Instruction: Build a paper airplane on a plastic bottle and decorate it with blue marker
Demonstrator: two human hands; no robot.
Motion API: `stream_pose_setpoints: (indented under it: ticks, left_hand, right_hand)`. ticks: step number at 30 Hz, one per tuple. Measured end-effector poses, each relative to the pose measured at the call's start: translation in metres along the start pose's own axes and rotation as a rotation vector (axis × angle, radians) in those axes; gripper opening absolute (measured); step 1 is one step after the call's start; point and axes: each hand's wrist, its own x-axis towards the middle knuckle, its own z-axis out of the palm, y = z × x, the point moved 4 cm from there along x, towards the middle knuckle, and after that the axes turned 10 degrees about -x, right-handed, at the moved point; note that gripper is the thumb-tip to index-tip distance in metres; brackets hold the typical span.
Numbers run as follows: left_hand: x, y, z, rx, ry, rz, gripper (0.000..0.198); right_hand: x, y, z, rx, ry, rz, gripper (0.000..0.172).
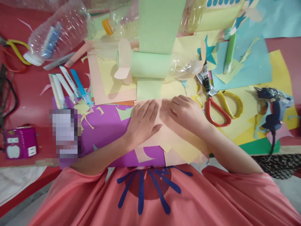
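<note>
My left hand [143, 121] lies flat with its fingers stretched out on a peach sheet of paper [164, 133] in front of me. My right hand [185, 111] rests beside it on the same sheet, fingers curled and pressing down along the sheet's upper edge. The two hands nearly touch. The peach sheet lies over a purple sheet [105, 125] and yellow scraps [185, 150]. Just beyond the hands lies a clear plastic bottle [164, 64] with green paper rolled inside.
Red-and-yellow scissors [218, 105] lie right of my right hand, a dark blue glue gun [270, 110] further right. Glue sticks [68, 86] and a second clear bottle [58, 33] lie at the left. A purple box [20, 142] sits near the red table's [30, 103] front edge.
</note>
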Motion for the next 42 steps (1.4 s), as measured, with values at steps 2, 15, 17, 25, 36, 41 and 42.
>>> stream_pose_setpoints:
  ticks: [2, 15, 17, 25, 36, 41, 42]
  left_hand:
    - [0.000, 0.000, 0.000, 0.010, -0.008, 0.001, 0.063]
    - [0.000, 0.000, 0.002, -0.002, -0.032, -0.008, 0.066]
    - [0.000, 0.000, 0.002, 0.020, -0.040, -0.010, 0.066]
    - [0.001, 0.000, 0.000, 0.032, -0.081, -0.023, 0.065]
    - [-0.003, 0.003, -0.008, 0.081, -0.057, -0.075, 0.062]
    - [-0.007, 0.002, -0.020, 0.128, -0.041, -0.138, 0.054]
    - [-0.008, 0.001, -0.022, 0.138, -0.043, -0.145, 0.052]
  right_hand:
    - [-0.006, -0.004, -0.001, -0.081, -0.034, 0.049, 0.029]
    - [-0.003, -0.015, 0.002, -0.151, -0.602, 0.113, 0.055]
    - [-0.003, -0.015, 0.001, -0.155, -0.650, 0.140, 0.056]
    - [-0.006, -0.009, -0.011, -0.219, -0.741, 0.258, 0.056]
    - [-0.015, -0.002, -0.023, -0.324, -0.662, 0.300, 0.053]
    - [-0.014, -0.001, -0.024, -0.334, -0.656, 0.313, 0.052]
    - [-0.013, -0.001, -0.024, -0.332, -0.658, 0.318, 0.052]
